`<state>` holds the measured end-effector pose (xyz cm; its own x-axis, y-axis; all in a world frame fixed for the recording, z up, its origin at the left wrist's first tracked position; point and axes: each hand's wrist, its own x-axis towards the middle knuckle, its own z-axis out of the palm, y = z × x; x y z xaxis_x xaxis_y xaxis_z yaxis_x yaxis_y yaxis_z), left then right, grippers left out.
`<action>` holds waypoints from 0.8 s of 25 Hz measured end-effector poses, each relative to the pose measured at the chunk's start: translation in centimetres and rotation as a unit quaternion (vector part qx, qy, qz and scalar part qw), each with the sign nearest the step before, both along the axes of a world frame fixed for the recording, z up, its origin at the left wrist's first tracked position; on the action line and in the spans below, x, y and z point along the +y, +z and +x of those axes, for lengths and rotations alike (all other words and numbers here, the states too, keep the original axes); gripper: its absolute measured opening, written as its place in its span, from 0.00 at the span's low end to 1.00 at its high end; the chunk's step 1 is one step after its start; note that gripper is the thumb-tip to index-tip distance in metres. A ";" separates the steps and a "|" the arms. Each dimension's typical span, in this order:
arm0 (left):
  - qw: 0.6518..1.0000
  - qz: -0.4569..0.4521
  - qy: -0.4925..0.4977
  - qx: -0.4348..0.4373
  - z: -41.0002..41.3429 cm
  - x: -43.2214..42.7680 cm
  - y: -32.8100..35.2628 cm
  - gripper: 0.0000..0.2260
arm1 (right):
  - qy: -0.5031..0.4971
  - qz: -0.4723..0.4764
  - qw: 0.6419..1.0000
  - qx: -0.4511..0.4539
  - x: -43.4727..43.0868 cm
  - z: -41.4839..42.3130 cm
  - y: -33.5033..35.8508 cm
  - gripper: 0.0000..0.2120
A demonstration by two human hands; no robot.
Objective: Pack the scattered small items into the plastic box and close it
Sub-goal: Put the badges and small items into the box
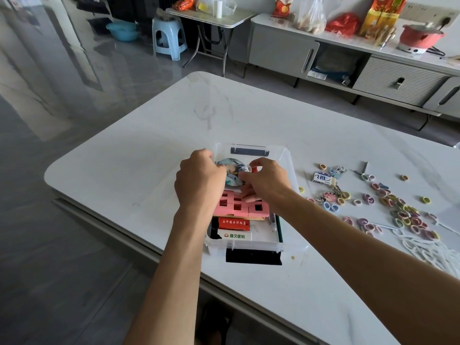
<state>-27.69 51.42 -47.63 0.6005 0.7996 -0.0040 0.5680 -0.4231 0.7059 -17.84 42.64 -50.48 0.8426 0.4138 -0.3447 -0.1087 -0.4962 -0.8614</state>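
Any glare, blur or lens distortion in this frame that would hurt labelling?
Head view: wide-angle bending curves the table edge and the far cabinet; the glossy floor shows window glare at upper left; shelf clutter at the top is soft. Both hands and the plastic box are evenly lit and fairly sharp.

"唐久便利" on white packet (pixel 234 236), "AIR" on eraser (pixel 322 178)

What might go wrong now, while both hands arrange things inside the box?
1. The pink blocks look stacked high in the box, so the lid may not shut.
2. Many hair ties lie on the table near its right edge; a sweep of the right hand may push some off.
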 end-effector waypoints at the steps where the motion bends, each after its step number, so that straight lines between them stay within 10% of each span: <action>1: 1.000 0.005 0.001 0.000 0.2 -0.3 0.1 0.06 | 0.004 0.005 1.000 0.003 -0.4 -0.2 0.5 0.19; 12: 0.969 0.027 -0.201 -0.140 3.7 -11.0 2.8 0.10 | -0.016 0.054 0.994 -0.096 -17.3 2.7 5.0 0.09; 20: 0.939 0.135 -0.301 0.100 16.6 -18.2 -1.9 0.15 | -0.081 -0.124 0.980 -0.132 -32.4 10.5 -1.2 0.09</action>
